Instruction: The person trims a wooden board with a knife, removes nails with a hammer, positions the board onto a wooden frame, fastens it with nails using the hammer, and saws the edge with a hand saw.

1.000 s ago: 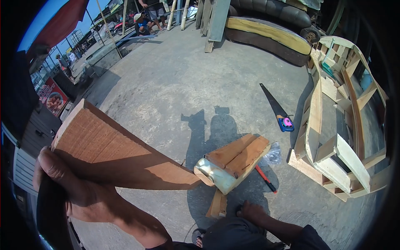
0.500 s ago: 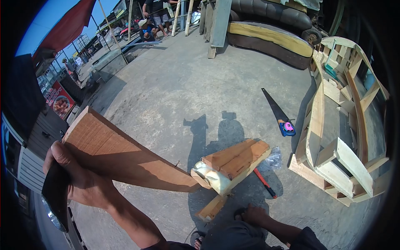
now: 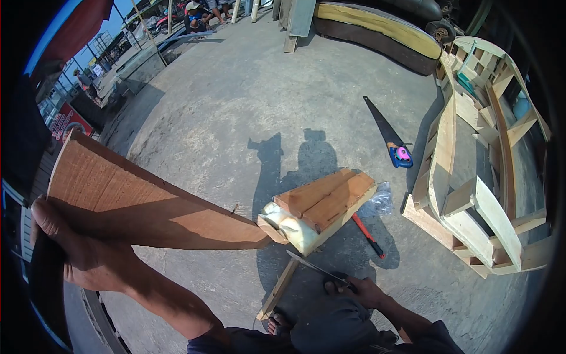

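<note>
A reddish-brown wooden board (image 3: 147, 203) slants across the left side, with my left hand (image 3: 85, 251) closed around its near end. Its far end meets a stack of wooden blocks (image 3: 321, 203), which has whitish material on its near side. Low in the view, my right hand (image 3: 362, 291) grips the dark handle of a knife (image 3: 315, 266). The blade points up and left, close to the base of the stack. Beneath the blade tip lies a narrow wooden strip (image 3: 278, 289), by my foot. A dark object beside my left hand is too unclear to name.
A red-and-black-handled tool (image 3: 368, 236) and clear plastic (image 3: 377, 199) lie right of the stack. Farther off is a handsaw (image 3: 386, 133) with a pink tape measure (image 3: 402, 154). A wooden frame (image 3: 448, 165) stands right; a sofa (image 3: 377, 35) and people are behind.
My right hand has brought a knife up into view beside the stack. My left hand and the board's near end have shifted left. The whole view has tilted downward.
</note>
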`<action>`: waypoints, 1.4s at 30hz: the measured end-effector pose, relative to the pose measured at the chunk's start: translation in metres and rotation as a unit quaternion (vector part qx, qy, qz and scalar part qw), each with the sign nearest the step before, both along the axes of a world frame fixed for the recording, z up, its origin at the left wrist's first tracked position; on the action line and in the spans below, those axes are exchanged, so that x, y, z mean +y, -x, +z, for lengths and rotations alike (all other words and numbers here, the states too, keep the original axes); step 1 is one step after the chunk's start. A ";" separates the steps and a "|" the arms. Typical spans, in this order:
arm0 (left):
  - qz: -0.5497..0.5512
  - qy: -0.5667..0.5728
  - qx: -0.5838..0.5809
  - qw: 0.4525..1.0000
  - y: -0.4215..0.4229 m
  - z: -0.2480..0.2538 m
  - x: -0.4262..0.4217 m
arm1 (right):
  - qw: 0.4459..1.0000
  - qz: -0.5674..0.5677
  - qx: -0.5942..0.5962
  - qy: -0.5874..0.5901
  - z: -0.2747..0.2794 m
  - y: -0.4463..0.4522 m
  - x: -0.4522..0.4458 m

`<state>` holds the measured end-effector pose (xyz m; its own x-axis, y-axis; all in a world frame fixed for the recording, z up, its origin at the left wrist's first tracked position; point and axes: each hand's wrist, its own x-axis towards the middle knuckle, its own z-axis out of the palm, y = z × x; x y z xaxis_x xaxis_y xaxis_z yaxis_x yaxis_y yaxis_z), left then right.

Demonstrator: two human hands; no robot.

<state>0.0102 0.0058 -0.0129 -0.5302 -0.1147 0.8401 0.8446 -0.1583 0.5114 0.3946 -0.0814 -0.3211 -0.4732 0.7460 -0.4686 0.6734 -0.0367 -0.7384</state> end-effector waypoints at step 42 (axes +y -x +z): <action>-0.125 -0.053 0.070 0.988 -0.008 0.020 0.007 | 0.989 -0.098 -0.003 -0.113 -0.050 0.130 0.081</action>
